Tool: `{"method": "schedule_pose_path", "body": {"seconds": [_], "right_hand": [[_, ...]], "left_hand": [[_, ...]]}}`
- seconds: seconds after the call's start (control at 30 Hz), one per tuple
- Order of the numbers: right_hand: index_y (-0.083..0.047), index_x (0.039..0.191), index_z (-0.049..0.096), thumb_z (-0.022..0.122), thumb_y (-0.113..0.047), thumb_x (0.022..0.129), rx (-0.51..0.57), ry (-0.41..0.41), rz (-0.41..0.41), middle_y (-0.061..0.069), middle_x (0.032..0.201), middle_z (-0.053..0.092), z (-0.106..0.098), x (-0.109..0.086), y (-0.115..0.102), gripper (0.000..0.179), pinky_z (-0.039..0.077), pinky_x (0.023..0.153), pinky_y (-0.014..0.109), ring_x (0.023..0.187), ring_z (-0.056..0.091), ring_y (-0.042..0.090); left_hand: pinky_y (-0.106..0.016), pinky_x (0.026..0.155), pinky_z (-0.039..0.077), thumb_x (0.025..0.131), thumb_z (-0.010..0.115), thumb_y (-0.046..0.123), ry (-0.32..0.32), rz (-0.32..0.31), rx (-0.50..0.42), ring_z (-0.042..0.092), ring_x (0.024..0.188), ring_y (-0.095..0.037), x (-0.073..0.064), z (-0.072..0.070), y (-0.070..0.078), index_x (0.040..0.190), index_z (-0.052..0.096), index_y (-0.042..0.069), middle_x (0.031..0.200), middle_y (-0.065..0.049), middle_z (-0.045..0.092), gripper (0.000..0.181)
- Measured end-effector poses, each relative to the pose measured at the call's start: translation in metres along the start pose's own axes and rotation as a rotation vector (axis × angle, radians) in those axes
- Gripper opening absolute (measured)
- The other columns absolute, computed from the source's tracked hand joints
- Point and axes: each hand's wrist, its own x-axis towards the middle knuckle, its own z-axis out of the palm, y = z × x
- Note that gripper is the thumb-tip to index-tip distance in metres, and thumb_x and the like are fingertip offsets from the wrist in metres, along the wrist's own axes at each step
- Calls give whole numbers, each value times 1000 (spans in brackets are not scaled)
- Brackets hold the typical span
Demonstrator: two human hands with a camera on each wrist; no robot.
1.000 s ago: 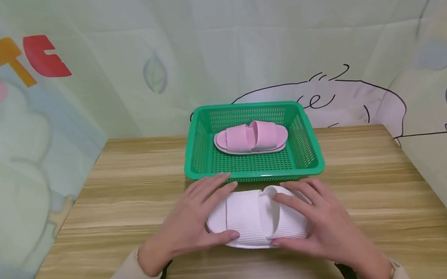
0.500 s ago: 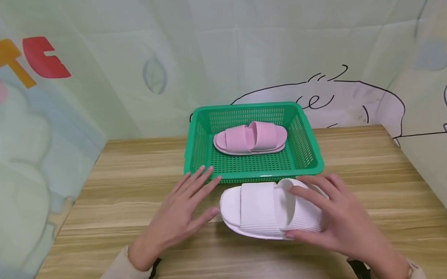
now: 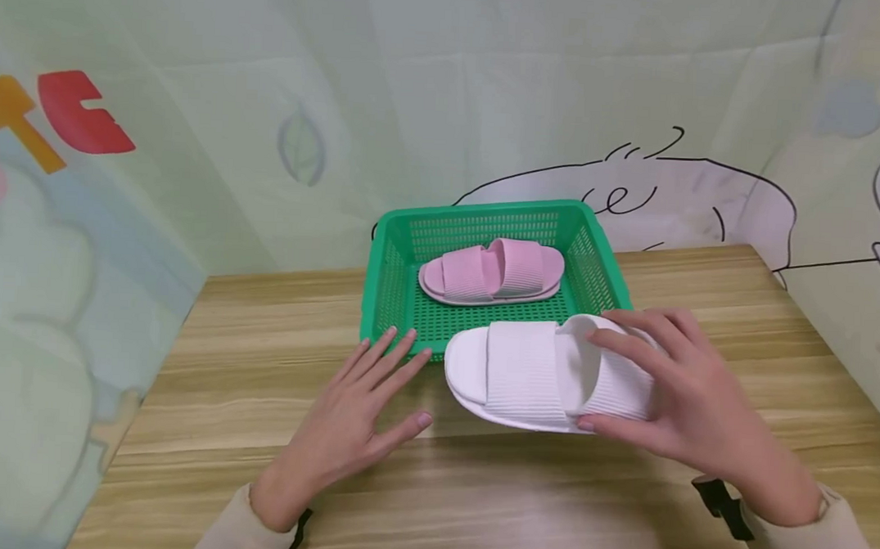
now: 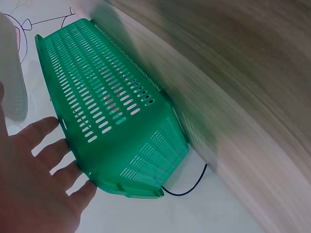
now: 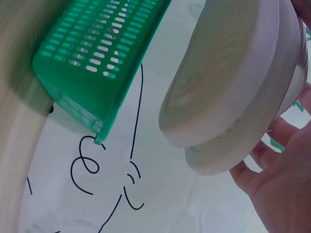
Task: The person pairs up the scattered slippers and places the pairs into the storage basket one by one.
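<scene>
My right hand (image 3: 693,392) grips a pair of white slippers (image 3: 527,372), one nested in the other, by the right end. Fingers lie on the far side and the thumb on the near side. The slippers are raised over the near rim of a green plastic basket (image 3: 376,284); their two stacked soles (image 5: 218,82) show in the right wrist view. My left hand (image 3: 352,422) has its fingers spread and straight, with the fingertips at the basket's near left rim, seemingly touching it. A pair of pink slippers (image 3: 470,272) lies inside, toward the basket's back.
The basket stands on a wood-grain table (image 3: 275,333) near its back edge. Behind and to the left hangs a pale printed cloth backdrop (image 3: 447,103) with cartoon drawings.
My left hand has let go of the white slippers and moved left to the basket rim. My right hand has lifted them up, forward and slightly right, over the near rim.
</scene>
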Motion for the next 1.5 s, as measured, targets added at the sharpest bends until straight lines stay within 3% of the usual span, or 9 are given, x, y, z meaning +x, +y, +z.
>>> {"method": "schedule_pose_path", "body": {"seconds": [0.5,0.93,1.03,1.17,1.27,1.5], "right_hand": [[-19,139,70,60,-82,89,-38,26,-4,13,138,66,5,32,11,80,48,84,47,117,54,35],[-18,146,65,56,-81,92,-42,-39,14,14,150,59,17,51,27,82,49,98,58,133,49,39],[-19,147,64,71,-72,90,-29,-44,16,13,152,58,21,54,30,78,49,99,57,135,48,38],[-20,148,63,91,-47,80,-16,-62,27,12,154,56,28,59,34,78,50,100,56,136,46,37],[-21,149,62,95,-39,77,-21,-79,40,12,155,56,33,63,36,82,50,100,58,137,45,37],[-22,148,63,93,-40,80,-16,-108,38,14,156,53,47,71,39,76,50,101,60,139,43,38]], "left_hand": [[-55,130,22,106,37,71,49,21,-18,31,159,-34,-1,1,-1,159,50,18,170,-6,39,76],[-57,129,23,104,44,71,26,17,-39,31,159,-33,0,0,3,161,48,19,170,-5,39,77],[-57,130,22,104,46,71,17,14,-44,30,160,-33,-1,0,4,161,48,19,170,-5,39,77],[-56,130,20,103,47,71,6,11,-47,29,160,-32,0,-1,5,162,46,20,171,-4,38,78],[-57,130,20,103,46,73,-4,9,-50,28,161,-31,1,-1,6,162,45,21,172,-3,36,79],[-59,130,20,103,42,74,-24,6,-54,27,161,-32,1,-3,6,163,45,20,172,-3,35,81]]}}
